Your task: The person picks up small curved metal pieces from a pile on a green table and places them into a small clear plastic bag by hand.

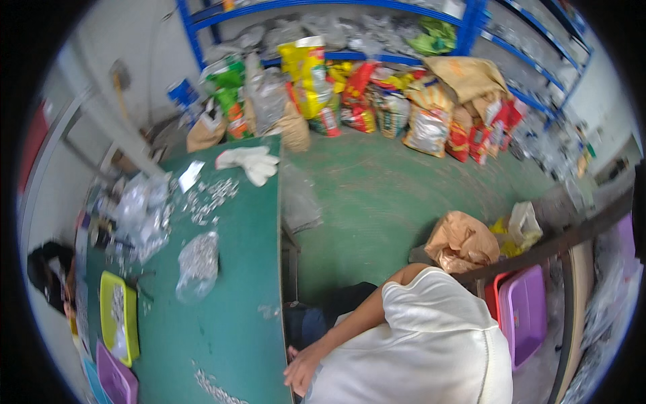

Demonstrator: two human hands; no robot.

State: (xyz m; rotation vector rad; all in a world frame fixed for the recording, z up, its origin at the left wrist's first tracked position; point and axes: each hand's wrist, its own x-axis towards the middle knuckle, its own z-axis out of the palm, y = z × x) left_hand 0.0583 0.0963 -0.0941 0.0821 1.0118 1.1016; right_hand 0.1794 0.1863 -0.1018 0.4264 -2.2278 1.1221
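My right hand (303, 368) is at the near edge of the green tabletop (242, 313), back upward, its fingers pointing down; whether it holds anything is hidden. My left hand is out of view. A clear plastic bag of small metal parts (199, 260) lies on the tabletop. Beyond it are loose shiny metal parts (214, 199), a white glove (252, 164) and a white slip of paper (191, 175). More small metal parts (214, 388) lie near the bottom. A yellow-green bin (132, 323) at the left holds metal parts and a plastic bag.
Purple basket (118, 376) at lower left; plastic bags (144, 207) at the table's far side. Another person (50, 275) is at far left. Filled sacks (429, 121) line the floor before blue shelving (328, 7). A brown paper sack (462, 242) and purple bins (527, 318) stand at right.
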